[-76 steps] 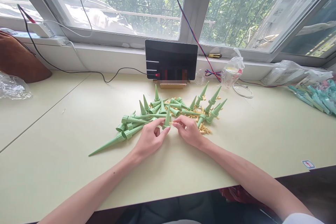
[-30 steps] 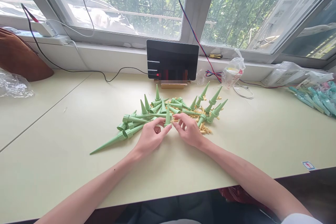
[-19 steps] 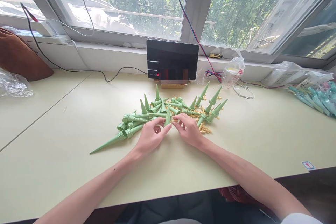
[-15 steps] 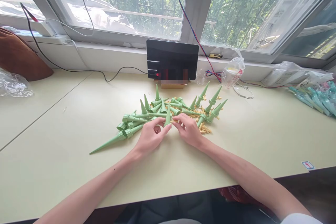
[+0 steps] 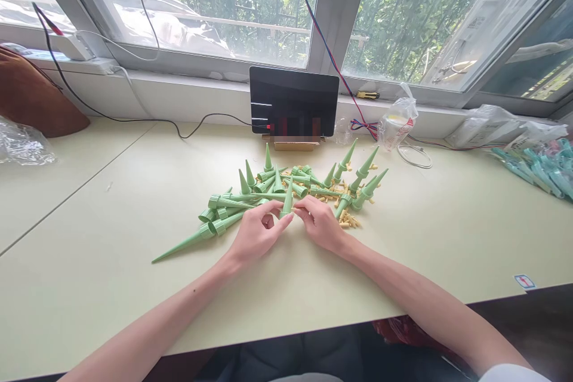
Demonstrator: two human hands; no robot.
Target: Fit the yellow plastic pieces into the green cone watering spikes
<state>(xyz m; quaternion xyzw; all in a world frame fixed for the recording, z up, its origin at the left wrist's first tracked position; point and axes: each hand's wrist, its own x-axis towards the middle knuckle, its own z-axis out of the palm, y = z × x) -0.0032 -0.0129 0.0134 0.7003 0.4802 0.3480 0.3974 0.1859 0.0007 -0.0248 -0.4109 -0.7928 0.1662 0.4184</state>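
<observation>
My left hand (image 5: 259, 231) is closed on the collar of a green plastic spike (image 5: 287, 200), which points up and leans slightly right. Beside it my right hand (image 5: 321, 224) pinches a small yellow piece at the spike's right side; the fingers hide most of that piece. Behind my hands lies a heap of green plastic spikes (image 5: 233, 206), some lying, some standing on their collars. Several loose small yellow pieces (image 5: 350, 219) are scattered right of my right hand. More spikes (image 5: 364, 170) stand there, a few with yellow pieces at their collars.
A dark tablet (image 5: 293, 101) leans on a cardboard stand (image 5: 295, 146) at the back of the table (image 5: 111, 304). A bagged white roll (image 5: 397, 128) and coiled cable (image 5: 415, 156) are right of it. Teal packages (image 5: 537, 170) lie far right, a brown bag (image 5: 36, 98) far left.
My right hand has shifted slightly left, bringing the yellow piece closer against the spike. The spike tilts a little more to the right; less of the yellow piece shows.
</observation>
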